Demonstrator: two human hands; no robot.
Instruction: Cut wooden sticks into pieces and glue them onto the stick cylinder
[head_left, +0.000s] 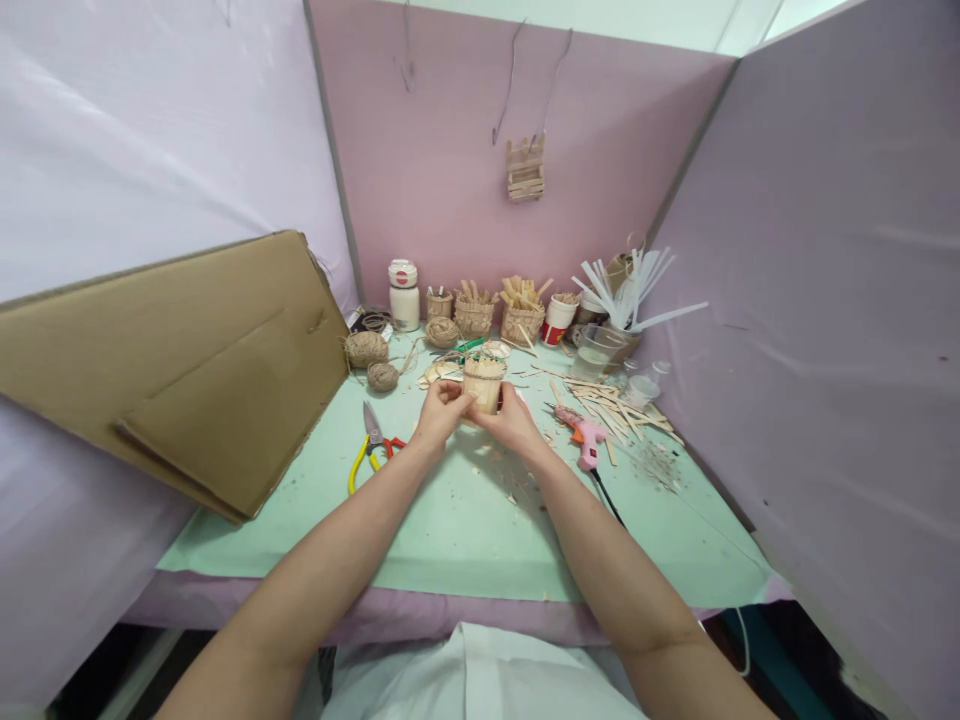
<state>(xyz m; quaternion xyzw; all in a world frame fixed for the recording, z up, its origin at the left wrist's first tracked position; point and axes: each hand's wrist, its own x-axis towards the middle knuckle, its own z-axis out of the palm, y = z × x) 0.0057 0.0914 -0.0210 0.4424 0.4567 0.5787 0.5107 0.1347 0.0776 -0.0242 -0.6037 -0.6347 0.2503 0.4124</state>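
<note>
Between my hands, above the middle of the green-covered table (465,540), is a small wooden-stick cup (484,384) with a twine band near its rim. My left hand (442,408) grips its left side, thumb across the lower front. On the other side my right hand (513,418) closes round it, thumb also at the lower front. The fingers behind the cup are hidden. Left of my left forearm lie scissors (373,440) with yellow and red handles. A pink glue gun (589,440) rests to the right of my right hand.
Loose wooden sticks (611,405) lie at the right, near clear plastic cups (596,350). Twine balls (366,349) sit at the back left. Stick-filled baskets (523,322), a white bottle (405,305) and glue sticks (630,285) line the back. Cardboard (225,370) leans at the left.
</note>
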